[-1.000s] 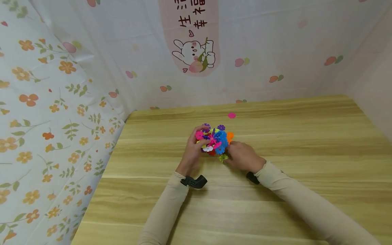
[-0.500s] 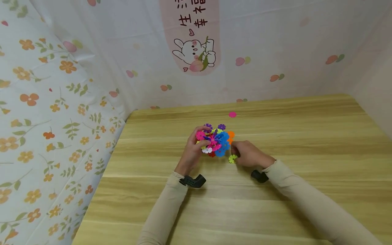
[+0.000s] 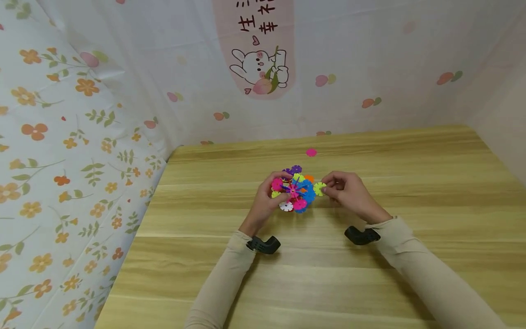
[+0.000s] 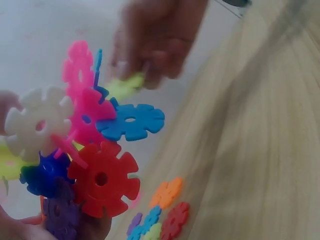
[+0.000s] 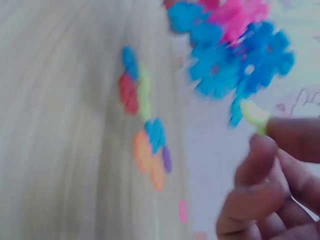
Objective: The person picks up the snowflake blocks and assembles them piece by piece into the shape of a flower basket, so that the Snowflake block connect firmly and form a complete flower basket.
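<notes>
My left hand [image 3: 265, 201] grips a cluster of joined snowflake discs [image 3: 293, 190], fingers and thumb around its left side. Its flat, notched plastic pieces are pink, blue, white, red, purple and yellow-green. A white disc [image 4: 40, 125] and a red disc [image 4: 104, 179] face the left wrist camera, while blue discs [image 5: 217, 70] fill the side toward the right hand. Between thumb and fingertips, my right hand [image 3: 349, 189] pinches a single yellow-green snowflake disc [image 3: 319, 189], held upright close by the cluster's right side. In the left wrist view that disc is blurred.
Loose discs lie on the wooden table [image 3: 411, 205] beneath and behind the cluster, among them an orange disc [image 4: 167, 192] and a red disc [image 5: 128, 94]. Farther back lies a lone pink disc [image 3: 311, 152]. Printed curtains [image 3: 349, 59] stand behind and at the left.
My right hand has lifted the yellow-green disc from low near the table and turned it toward the cluster. My left hand has shifted slightly right and turned the cluster a little.
</notes>
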The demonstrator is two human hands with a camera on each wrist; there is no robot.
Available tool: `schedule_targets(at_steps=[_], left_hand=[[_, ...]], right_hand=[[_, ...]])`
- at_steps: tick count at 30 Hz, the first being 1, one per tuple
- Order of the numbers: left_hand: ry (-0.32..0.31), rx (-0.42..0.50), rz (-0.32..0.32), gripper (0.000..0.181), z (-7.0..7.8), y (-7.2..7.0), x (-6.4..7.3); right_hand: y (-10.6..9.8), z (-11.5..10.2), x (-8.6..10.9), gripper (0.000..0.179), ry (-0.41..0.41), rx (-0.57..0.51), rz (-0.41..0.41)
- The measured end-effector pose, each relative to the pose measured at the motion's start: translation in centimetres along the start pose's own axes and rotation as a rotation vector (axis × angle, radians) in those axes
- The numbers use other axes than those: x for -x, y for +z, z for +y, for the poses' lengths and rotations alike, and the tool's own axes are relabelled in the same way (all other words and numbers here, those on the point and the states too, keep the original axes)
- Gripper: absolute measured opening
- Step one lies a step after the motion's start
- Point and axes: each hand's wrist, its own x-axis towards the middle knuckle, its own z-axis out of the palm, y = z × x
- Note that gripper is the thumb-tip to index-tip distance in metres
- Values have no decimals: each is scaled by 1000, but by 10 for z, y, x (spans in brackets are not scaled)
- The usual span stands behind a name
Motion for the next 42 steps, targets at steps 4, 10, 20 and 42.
schedule_targets(at_steps=[4,10,20,42], left_hand=[[12,-30,-35,39,10,9,0],[-18,-27,-61,38,15,15,-1],[-45,44,-63,40,14,18,0],[-51,132,-11,43,3,24,3]], right_hand=[[1,-9,0,13,-27,-57,68],[2,-13,2,9,-88,-20,120],[8,-17,2,7,-229,177,170],[6,-21,0,13,-178,187,67]])
